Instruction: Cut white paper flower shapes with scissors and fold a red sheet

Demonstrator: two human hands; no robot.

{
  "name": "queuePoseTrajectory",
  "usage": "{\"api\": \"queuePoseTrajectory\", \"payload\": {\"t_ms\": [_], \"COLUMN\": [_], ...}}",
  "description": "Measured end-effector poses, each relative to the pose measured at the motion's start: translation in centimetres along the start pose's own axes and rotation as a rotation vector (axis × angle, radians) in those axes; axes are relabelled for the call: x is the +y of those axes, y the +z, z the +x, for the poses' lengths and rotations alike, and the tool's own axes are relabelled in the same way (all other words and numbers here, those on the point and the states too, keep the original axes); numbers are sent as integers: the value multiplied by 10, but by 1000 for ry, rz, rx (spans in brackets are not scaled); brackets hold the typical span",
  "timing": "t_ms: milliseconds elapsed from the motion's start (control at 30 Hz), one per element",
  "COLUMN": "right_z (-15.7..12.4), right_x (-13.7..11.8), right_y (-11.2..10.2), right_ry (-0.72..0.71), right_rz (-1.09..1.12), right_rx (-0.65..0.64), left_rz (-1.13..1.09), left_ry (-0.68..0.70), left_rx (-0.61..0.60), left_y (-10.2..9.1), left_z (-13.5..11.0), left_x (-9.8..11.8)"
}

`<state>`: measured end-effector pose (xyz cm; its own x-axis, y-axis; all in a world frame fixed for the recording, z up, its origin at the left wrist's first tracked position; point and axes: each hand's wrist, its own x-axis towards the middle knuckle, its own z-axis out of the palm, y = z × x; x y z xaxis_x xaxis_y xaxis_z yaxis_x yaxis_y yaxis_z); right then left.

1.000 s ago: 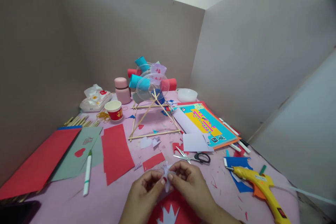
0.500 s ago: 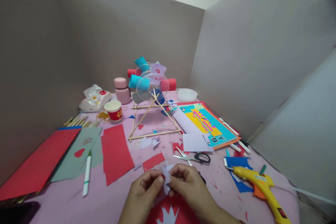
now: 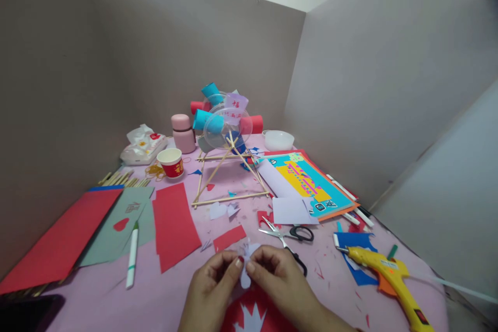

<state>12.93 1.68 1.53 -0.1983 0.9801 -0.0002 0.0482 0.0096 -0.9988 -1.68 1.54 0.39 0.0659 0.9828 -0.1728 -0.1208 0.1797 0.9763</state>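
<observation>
My left hand (image 3: 212, 282) and my right hand (image 3: 278, 277) meet near the table's front edge, both pinching a small pale lilac paper cut-out (image 3: 246, 264) between thumbs and fingertips. Below them lies a red sheet with a white jagged cut-out shape (image 3: 249, 316). Scissors with black handles (image 3: 290, 233) lie just beyond my right hand. A small red paper scrap (image 3: 229, 237) sits just beyond my left hand.
A yellow glue gun (image 3: 392, 280) lies at the right on blue paper. Red sheets (image 3: 175, 225), a grey-green sheet (image 3: 120, 225) and a marker (image 3: 132, 257) lie left. A stick-and-cup wheel model (image 3: 225, 129), a red cup (image 3: 171, 162), a pink flask (image 3: 183, 134), a colourful booklet (image 3: 307, 181) and grey partition walls stand behind.
My fingers have shifted on the lilac paper piece, turning it slightly; the view has drifted a little. Nothing else on the table has moved.
</observation>
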Motion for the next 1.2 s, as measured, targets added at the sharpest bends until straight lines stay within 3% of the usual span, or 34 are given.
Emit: {"api": "queuePoseTrajectory", "payload": {"t_ms": [367, 467, 567, 733, 833, 900, 1033, 1133, 1200], "right_z": [-1, -1, -1, 1, 1, 0, -2, -2, -2], "right_x": [7, 8, 4, 3, 4, 4, -1, -2, -1], "right_y": [2, 0, -6, -19, -24, -24, -19, -11, -7], "right_ry": [-9, -86, -313, -832, -971, -903, -433, -145, -33], "right_rz": [-73, -148, -324, -770, -895, -845, -453, -116, -8], "right_rx": [-70, -38, 25, 100, 141, 153, 162, 30, -41], "left_rz": [-88, -104, -129, -123, -123, -122, -78, -42, -26], "left_ry": [6, 8, -42, -249, -295, -280, -170, -93, -64], "left_rx": [86, 127, 121, -95, -192, -200, -146, -68, -40], "left_y": [-6, -11, -10, 2, 4, 2, -2, 0, 2], "left_z": [6, 10, 11, -1, -6, -6, 1, 3, 2], "left_x": [-3, 1, 5, 11, 13, 14, 11, 7, 6]}}
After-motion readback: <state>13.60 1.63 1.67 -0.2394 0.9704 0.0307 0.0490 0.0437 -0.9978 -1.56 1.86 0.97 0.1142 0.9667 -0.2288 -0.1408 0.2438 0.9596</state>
